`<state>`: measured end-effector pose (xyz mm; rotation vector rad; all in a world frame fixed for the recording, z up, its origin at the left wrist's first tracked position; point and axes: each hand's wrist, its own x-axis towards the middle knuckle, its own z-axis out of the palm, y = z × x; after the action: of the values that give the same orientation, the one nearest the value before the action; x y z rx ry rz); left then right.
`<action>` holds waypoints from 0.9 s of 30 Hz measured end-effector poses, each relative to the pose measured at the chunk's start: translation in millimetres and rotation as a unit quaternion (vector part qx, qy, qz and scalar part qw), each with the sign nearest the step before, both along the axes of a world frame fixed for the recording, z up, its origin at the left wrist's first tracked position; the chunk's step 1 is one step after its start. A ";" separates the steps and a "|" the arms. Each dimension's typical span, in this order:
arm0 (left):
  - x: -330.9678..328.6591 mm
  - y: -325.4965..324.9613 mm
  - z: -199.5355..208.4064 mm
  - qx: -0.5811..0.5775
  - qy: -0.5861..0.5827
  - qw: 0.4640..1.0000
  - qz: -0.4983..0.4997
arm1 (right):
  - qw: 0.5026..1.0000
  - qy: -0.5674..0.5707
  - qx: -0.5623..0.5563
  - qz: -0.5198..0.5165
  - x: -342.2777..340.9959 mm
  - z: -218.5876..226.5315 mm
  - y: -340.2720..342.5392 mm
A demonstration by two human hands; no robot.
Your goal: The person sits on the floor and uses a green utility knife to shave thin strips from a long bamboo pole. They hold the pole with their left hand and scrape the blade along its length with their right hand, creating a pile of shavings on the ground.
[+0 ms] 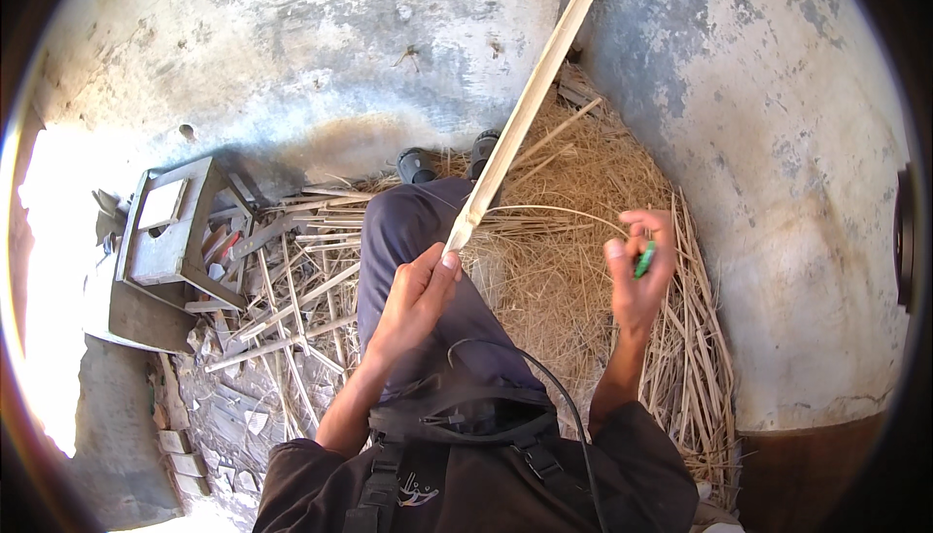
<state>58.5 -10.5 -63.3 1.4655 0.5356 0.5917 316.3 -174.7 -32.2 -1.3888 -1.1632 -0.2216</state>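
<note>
My left hand (418,300) is closed round the lower end of a long, pale split cane (530,120), which slants up and to the right past the top edge. From a notched spot just above that hand, a thin curved sliver (564,208) runs across to the fingers of my right hand (637,285). That right hand is curled around a small tool with a green handle (645,260); its blade or tip cannot be made out. Whether the fingertips also pinch the sliver's end is unclear.
Straw-like shavings (573,309) cover the floor, with bundled cane strips (695,339) along the right wall (807,193). Loose canes and debris lie left of my knee (413,217). A worn wooden stool (175,232) stands farther left. A black cable (559,378) crosses my lap.
</note>
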 end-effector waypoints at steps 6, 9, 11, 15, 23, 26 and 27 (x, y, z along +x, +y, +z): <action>-1.7 -8.8 -0.3 0.048 0.004 0.999 0.010 | 0.992 -0.112 -0.061 0.018 -56.0 17.3 20.3; -2.7 -11.3 -1.8 0.092 0.026 0.995 0.020 | 0.980 -0.188 -0.067 -0.023 -68.7 29.4 35.1; -2.6 -13.8 -1.1 0.142 0.041 0.988 0.032 | 0.975 -0.194 -0.108 -0.013 -70.3 30.6 43.6; -2.9 -21.7 8.8 0.223 0.056 0.971 0.057 | 0.946 -0.227 -0.231 -0.010 -68.6 35.5 42.2; -4.5 -19.7 5.6 0.231 0.077 0.967 0.069 | 0.932 -0.268 -0.240 0.045 -53.1 28.9 55.7; -4.6 -16.6 5.2 0.172 0.085 0.981 0.030 | 0.939 -0.257 -0.200 0.107 -42.4 22.8 56.7; -5.3 -15.4 3.9 0.147 0.091 0.985 0.014 | 0.940 -0.251 -0.201 0.118 -41.0 25.4 55.8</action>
<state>53.2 -25.9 -59.3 1.8062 0.6314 0.5798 275.2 -118.8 -6.8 -1.5768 -1.8681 -0.1761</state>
